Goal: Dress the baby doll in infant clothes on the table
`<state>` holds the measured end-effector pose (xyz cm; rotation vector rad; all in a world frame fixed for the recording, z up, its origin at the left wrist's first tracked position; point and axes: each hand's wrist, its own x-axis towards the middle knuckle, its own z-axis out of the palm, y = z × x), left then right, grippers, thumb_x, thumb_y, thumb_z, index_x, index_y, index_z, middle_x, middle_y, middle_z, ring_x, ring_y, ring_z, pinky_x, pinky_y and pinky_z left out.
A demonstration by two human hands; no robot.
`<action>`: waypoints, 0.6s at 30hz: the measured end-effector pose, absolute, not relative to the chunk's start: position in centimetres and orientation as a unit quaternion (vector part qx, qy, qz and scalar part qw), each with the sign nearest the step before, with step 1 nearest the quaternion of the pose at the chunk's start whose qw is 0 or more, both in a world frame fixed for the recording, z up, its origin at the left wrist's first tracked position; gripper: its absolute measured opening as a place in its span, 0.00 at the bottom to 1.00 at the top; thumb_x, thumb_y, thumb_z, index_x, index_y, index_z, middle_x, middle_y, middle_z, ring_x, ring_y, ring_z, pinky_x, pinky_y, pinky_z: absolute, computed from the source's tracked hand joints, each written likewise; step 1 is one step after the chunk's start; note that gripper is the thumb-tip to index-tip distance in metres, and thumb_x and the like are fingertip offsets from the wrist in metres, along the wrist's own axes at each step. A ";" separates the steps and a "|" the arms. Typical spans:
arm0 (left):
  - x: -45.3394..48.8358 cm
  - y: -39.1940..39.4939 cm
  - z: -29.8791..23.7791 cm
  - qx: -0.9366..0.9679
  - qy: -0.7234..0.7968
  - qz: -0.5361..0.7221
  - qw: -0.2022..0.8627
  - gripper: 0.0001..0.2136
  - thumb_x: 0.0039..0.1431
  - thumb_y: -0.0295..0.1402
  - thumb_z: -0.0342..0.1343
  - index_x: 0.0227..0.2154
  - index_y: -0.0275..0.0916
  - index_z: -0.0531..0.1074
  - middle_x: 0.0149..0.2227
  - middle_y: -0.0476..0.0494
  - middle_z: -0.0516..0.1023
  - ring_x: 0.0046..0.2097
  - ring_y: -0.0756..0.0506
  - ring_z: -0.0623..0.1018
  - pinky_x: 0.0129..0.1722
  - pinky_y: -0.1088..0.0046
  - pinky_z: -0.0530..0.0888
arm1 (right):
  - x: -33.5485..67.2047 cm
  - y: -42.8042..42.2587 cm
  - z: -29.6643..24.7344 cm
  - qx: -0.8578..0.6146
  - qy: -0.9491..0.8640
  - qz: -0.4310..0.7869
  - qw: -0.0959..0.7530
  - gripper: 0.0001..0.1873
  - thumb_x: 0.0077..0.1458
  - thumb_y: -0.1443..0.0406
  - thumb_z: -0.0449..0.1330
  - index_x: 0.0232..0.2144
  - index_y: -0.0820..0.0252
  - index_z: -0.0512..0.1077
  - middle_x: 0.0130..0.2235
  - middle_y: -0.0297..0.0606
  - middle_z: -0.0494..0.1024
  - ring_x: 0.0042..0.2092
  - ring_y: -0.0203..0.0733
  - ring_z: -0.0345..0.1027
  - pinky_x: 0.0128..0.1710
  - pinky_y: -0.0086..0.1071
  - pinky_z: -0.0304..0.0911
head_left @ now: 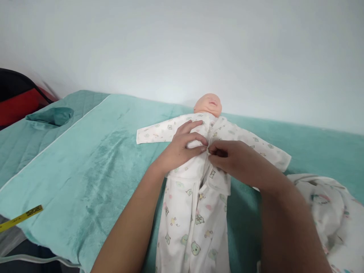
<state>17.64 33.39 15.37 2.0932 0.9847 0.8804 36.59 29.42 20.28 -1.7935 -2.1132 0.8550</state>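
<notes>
A baby doll (208,104) lies on its back on the teal bed cover, its head near the wall. It wears a white, animal-print baby shirt (182,170), sleeves spread to both sides, and matching baby pants (193,239). My left hand (184,146) rests on the shirt's chest, thumb and index finger pinching the front edge, the other fingers lying on the fabric. Close against it, my right hand (231,155) is closed on the same front edge from the right. Any fastener between the fingertips is hidden. Below my hands the shirt front hangs slightly apart.
Crumpled white printed cloth (335,220) lies to the right, beside my right forearm. The teal cover (85,170) has a face hole (54,116) at the far left. A yellow strip (21,218) and a pale cable (34,259) are at the lower left. A white wall stands behind.
</notes>
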 end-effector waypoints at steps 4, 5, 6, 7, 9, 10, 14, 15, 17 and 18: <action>17.6 33.4 15.4 0.796 0.377 0.337 0.334 0.05 0.61 0.33 0.55 0.35 0.45 0.76 0.68 0.51 0.58 0.71 0.41 0.51 0.68 0.53 0.54 | 37.0 29.6 20.2 -0.613 -0.702 0.338 0.131 0.08 0.54 0.60 0.53 0.26 0.56 0.66 0.23 0.28 0.68 0.24 0.33 0.57 0.22 0.29 0.50; 17.7 33.4 15.4 0.794 0.378 0.337 0.336 0.05 0.61 0.33 0.55 0.35 0.45 0.76 0.68 0.51 0.59 0.71 0.41 0.51 0.68 0.53 0.54 | 37.0 29.7 20.1 -0.614 -0.696 0.347 0.138 0.08 0.54 0.60 0.53 0.26 0.56 0.66 0.23 0.29 0.68 0.24 0.33 0.58 0.22 0.29 0.50; 17.7 33.4 15.5 0.792 0.379 0.337 0.339 0.05 0.61 0.33 0.55 0.35 0.45 0.76 0.68 0.51 0.59 0.71 0.41 0.51 0.68 0.52 0.54 | 37.0 29.7 20.1 -0.614 -0.690 0.353 0.147 0.08 0.54 0.60 0.53 0.26 0.56 0.66 0.23 0.29 0.69 0.24 0.33 0.58 0.22 0.28 0.50; 17.7 33.4 15.5 0.790 0.381 0.337 0.341 0.05 0.61 0.32 0.55 0.35 0.45 0.77 0.68 0.51 0.59 0.71 0.41 0.51 0.68 0.52 0.54 | 37.0 29.7 20.0 -0.615 -0.686 0.356 0.156 0.09 0.54 0.60 0.53 0.26 0.56 0.66 0.23 0.29 0.69 0.24 0.33 0.59 0.22 0.28 0.50; 17.8 33.4 15.5 0.786 0.384 0.338 0.347 0.06 0.61 0.32 0.55 0.34 0.45 0.77 0.68 0.52 0.59 0.71 0.41 0.51 0.68 0.51 0.54 | 36.9 29.8 20.0 -0.619 -0.680 0.355 0.169 0.09 0.54 0.60 0.53 0.25 0.57 0.66 0.23 0.29 0.69 0.24 0.33 0.58 0.21 0.28 0.49; 17.8 33.4 15.5 0.784 0.385 0.339 0.350 0.06 0.61 0.32 0.55 0.34 0.46 0.77 0.68 0.53 0.59 0.71 0.41 0.51 0.68 0.50 0.54 | 36.9 29.8 19.9 -0.622 -0.677 0.353 0.174 0.10 0.55 0.60 0.53 0.24 0.57 0.66 0.22 0.29 0.68 0.23 0.32 0.57 0.21 0.28 0.48; 17.7 33.4 15.5 0.781 0.384 0.339 0.357 0.06 0.61 0.31 0.54 0.35 0.46 0.77 0.68 0.53 0.58 0.71 0.42 0.50 0.69 0.52 0.54 | 36.6 30.0 19.7 -0.631 -0.667 0.351 0.183 0.10 0.55 0.59 0.54 0.24 0.57 0.67 0.22 0.30 0.69 0.23 0.32 0.58 0.20 0.27 0.48; 17.7 33.4 15.5 0.783 0.383 0.336 0.356 0.06 0.61 0.31 0.54 0.35 0.46 0.77 0.68 0.53 0.58 0.71 0.42 0.49 0.69 0.53 0.53 | 36.5 30.1 19.6 -0.635 -0.662 0.352 0.188 0.10 0.54 0.60 0.54 0.25 0.57 0.67 0.22 0.30 0.69 0.23 0.32 0.59 0.20 0.27 0.49; 17.7 33.4 15.5 0.791 0.381 0.327 0.350 0.06 0.61 0.32 0.54 0.35 0.45 0.77 0.68 0.53 0.57 0.71 0.42 0.48 0.69 0.53 0.52 | 36.4 30.3 19.3 -0.646 -0.645 0.353 0.204 0.08 0.54 0.61 0.54 0.27 0.56 0.68 0.23 0.29 0.71 0.22 0.33 0.61 0.20 0.27 0.51; 17.7 33.4 15.5 0.794 0.381 0.323 0.346 0.06 0.61 0.32 0.55 0.34 0.45 0.76 0.68 0.53 0.57 0.72 0.41 0.47 0.69 0.53 0.52 | 36.3 30.5 19.1 -0.652 -0.635 0.353 0.215 0.07 0.53 0.61 0.54 0.28 0.56 0.69 0.23 0.29 0.71 0.21 0.33 0.61 0.20 0.27 0.52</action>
